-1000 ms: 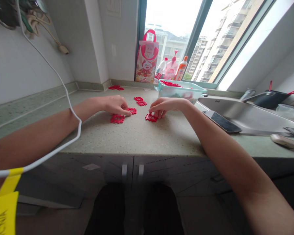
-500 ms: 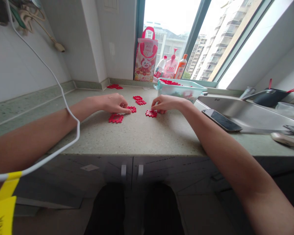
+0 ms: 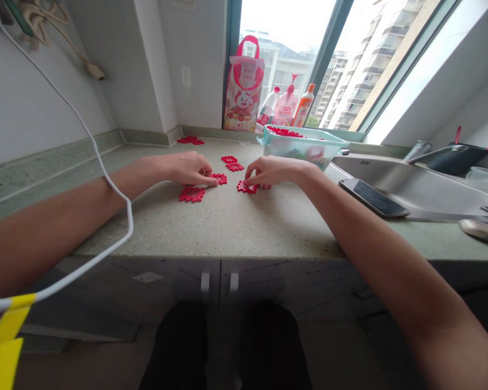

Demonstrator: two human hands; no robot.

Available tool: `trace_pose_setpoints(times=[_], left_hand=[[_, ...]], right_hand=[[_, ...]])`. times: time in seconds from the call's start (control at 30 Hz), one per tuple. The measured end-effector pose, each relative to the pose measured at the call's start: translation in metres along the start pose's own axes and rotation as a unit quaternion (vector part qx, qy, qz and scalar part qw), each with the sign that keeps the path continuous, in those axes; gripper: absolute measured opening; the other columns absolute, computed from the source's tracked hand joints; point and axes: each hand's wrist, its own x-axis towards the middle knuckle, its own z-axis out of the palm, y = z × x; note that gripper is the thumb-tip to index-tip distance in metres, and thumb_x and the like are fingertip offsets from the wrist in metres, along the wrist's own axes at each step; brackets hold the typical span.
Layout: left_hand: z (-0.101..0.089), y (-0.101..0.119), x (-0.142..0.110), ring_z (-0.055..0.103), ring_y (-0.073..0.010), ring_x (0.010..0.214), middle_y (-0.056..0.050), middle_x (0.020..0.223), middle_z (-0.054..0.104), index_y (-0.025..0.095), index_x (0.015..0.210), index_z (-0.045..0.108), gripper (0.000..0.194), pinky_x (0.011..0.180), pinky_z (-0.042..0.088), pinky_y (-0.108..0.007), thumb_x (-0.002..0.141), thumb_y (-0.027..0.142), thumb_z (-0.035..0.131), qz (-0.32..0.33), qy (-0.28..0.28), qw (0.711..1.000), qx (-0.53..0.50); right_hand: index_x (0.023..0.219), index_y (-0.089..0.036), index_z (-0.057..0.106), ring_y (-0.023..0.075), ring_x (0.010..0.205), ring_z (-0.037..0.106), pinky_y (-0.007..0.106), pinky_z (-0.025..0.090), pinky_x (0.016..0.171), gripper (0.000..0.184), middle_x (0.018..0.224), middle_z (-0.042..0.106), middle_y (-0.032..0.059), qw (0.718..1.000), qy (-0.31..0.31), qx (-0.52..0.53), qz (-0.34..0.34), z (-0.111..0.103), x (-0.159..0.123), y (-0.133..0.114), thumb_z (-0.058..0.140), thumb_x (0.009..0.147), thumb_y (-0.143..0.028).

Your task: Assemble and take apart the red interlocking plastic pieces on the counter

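Left hand (image 3: 191, 170) lay against a red plastic lattice piece (image 3: 218, 179), right hand (image 3: 274, 172) against a second piece (image 3: 247, 187), both before the teal plastic tub (image 3: 299, 146); grip indeterminable in either.

Person's body, seen from the head camera. Bare left hand (image 3: 191, 170) and right hand (image 3: 268, 173) end bare left forearm (image 3: 65, 219) and right forearm (image 3: 374, 249). Thin white cable (image 3: 106, 179) crosses the left forearm, joining yellow tape (image 3: 8, 325) with a dark marking at near left. Black trouser legs (image 3: 174, 346) at near centre.
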Motion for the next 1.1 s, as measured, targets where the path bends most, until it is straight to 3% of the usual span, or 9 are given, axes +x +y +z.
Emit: trace_pose_setpoints(times=[0.33, 0.53, 1.1], left_hand=[[0.003, -0.008, 0.003, 0.054, -0.0181, 0.062, -0.004, 0.064, 0.064, 0.02, 0.072, 0.07, 0.056, 0.062, 0.028, -0.032, 0.095, 0.071, 0.062, 0.026, 0.012, 1.0, -0.005], [0.002, -0.007, 0.003, 0.053, -0.0184, 0.063, -0.004, 0.064, 0.063, 0.02, 0.074, 0.072, 0.055, 0.063, 0.029, -0.032, 0.094, 0.071, 0.063, 0.003, 0.003, 1.0, -0.009], [0.005, -0.014, 0.008, 0.054, -0.019, 0.062, -0.004, 0.065, 0.063, 0.022, 0.068, 0.064, 0.057, 0.061, 0.028, -0.033, 0.089, 0.075, 0.065, -0.005, 0.004, 1.0, -0.028]], right_hand=[[0.117, -0.025, 0.084, 0.0205, 0.074, 0.073, 0.032, 0.049, 0.071, 0.033, 0.083, 0.081, 0.0043, 1.0, 0.01, 0.018, -0.009, 0.0, -0.002, -0.002, 0.082, 0.094, -0.049], [0.115, -0.025, 0.084, 0.0205, 0.078, 0.076, 0.032, 0.052, 0.074, 0.031, 0.091, 0.083, 0.0054, 0.999, 0.01, 0.031, -0.004, 0.0, -0.001, -0.003, 0.084, 0.094, -0.049], [0.115, -0.027, 0.084, 0.0209, 0.08, 0.076, 0.032, 0.053, 0.073, 0.032, 0.09, 0.083, 0.0042, 1.0, 0.018, 0.014, -0.007, 0.001, 0.001, 0.0, 0.082, 0.094, -0.051]])
